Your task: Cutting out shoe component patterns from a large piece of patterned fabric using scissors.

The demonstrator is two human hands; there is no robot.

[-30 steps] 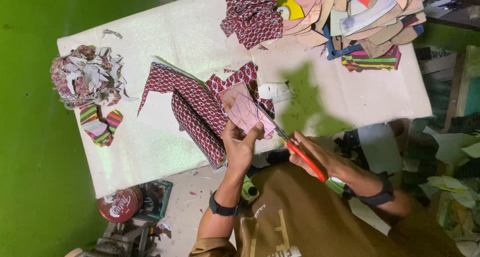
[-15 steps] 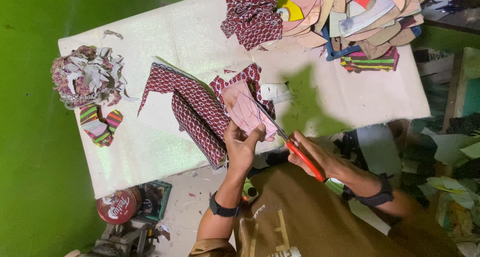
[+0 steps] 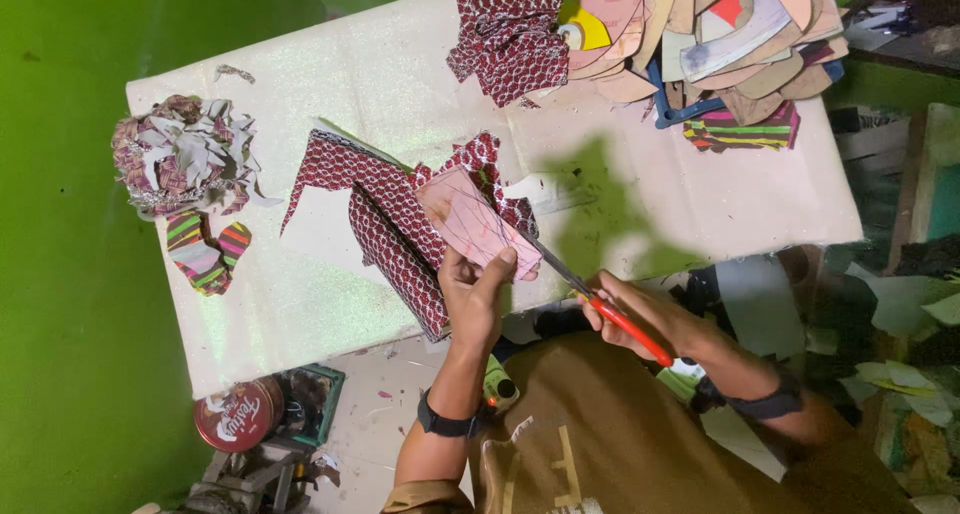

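Observation:
My left hand (image 3: 475,294) grips a pinkish card template (image 3: 472,219) pressed against a red patterned fabric piece (image 3: 385,209) that lies over the front edge of the white table (image 3: 330,84). My right hand (image 3: 640,314) holds red-handled scissors (image 3: 590,296), whose blades point up-left and meet the fabric at the template's lower right edge. Both wrists wear dark bands.
A heap of fabric scraps (image 3: 180,154) and a striped shoe-shaped cut-out (image 3: 205,254) lie at the table's left. More red fabric (image 3: 510,34) and a stack of card templates (image 3: 700,29) sit at the back right. A round red tin (image 3: 235,414) stands on the floor.
The scissors have crept a little further along the template's edge; my left hand keeps its hold. Nothing else has moved.

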